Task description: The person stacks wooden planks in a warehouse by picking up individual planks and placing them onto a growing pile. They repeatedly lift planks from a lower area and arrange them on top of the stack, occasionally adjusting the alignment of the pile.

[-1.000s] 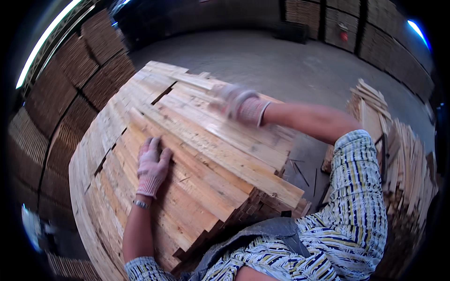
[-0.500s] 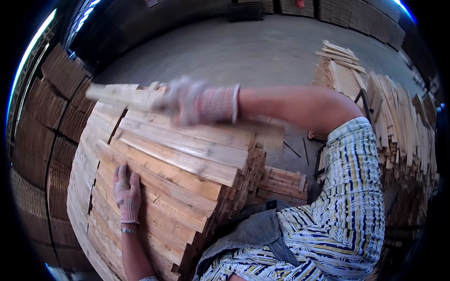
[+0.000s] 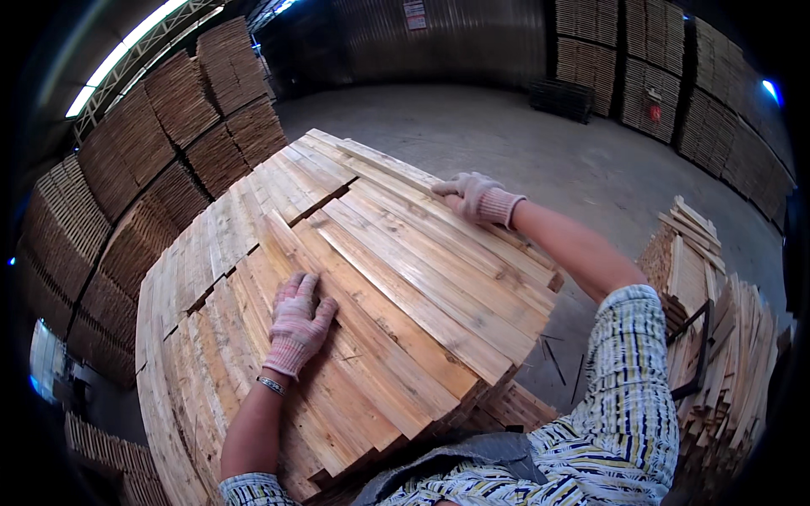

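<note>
A broad stack of pale wooden boards [image 3: 396,274] lies before me, the boards side by side with uneven ends. My left hand [image 3: 299,320], in a pinkish knit glove, rests flat on its top, fingers and thumb apart. At the stack's far right edge, my gloved right hand [image 3: 481,199] has its fingers bent over a narrow wooden board [image 3: 388,164]. That board lies lengthwise along the edge, on top of the others. The hand covers part of it.
Tall stacks of boards [image 3: 173,101] stand at the left, and more stacks [image 3: 654,76] at the back right. A pile of loose wood strips [image 3: 730,371] beside a dark metal frame [image 3: 693,346] lies to my right. Concrete floor [image 3: 540,156] stretches beyond the stack.
My right hand swung a board across the stack and now has it down along the far right edge. My left hand stays flat on the boards. The view has shifted.
</note>
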Demonstrator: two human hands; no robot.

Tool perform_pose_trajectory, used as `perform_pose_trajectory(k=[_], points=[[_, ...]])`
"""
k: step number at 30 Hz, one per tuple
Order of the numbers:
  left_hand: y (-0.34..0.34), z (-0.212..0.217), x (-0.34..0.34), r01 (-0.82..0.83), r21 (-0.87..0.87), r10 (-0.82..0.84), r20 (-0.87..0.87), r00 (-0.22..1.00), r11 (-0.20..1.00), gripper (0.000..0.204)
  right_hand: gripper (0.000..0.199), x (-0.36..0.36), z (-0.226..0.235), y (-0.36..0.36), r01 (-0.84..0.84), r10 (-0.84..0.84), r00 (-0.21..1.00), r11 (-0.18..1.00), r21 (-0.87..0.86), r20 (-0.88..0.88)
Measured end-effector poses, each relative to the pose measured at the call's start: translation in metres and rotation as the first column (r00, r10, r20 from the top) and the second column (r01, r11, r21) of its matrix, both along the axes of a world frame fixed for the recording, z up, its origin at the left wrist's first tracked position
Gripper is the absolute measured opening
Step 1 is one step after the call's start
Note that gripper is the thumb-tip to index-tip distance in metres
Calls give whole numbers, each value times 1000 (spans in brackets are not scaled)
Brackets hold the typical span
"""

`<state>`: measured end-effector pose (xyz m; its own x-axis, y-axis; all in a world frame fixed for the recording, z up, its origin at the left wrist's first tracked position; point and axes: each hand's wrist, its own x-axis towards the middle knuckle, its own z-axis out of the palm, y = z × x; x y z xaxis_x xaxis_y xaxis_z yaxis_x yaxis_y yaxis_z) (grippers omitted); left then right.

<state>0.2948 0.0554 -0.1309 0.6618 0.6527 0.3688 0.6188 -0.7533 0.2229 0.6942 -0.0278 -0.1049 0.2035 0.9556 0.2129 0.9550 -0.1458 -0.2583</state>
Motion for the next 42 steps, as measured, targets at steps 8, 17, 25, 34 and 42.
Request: perform_pose_trajectory(k=[8, 17, 25, 34, 42], points=[[-3, 2, 2, 6, -51, -5, 18, 1000, 999, 62, 43, 16, -3, -2, -40, 55, 975, 996, 75, -215], [-7, 4, 0, -26, 21, 27, -49, 998, 999, 62, 46, 2, -4, -9, -19, 9, 986, 998, -59, -169], [0, -1, 9, 47, 4, -47, 23, 999, 999, 55, 57, -30, 14, -30, 132, -133, 991, 989, -63, -1], [13, -9, -2, 76, -20, -75, 31, 997, 997, 51, 61, -2, 28, -138, 252, -147, 962, 796, 550, -230], [15, -11, 1, 99, -9, -99, 0, 995, 995, 51, 62, -95, -86, -210, 583, -161, 809, 344, 736, -565]])
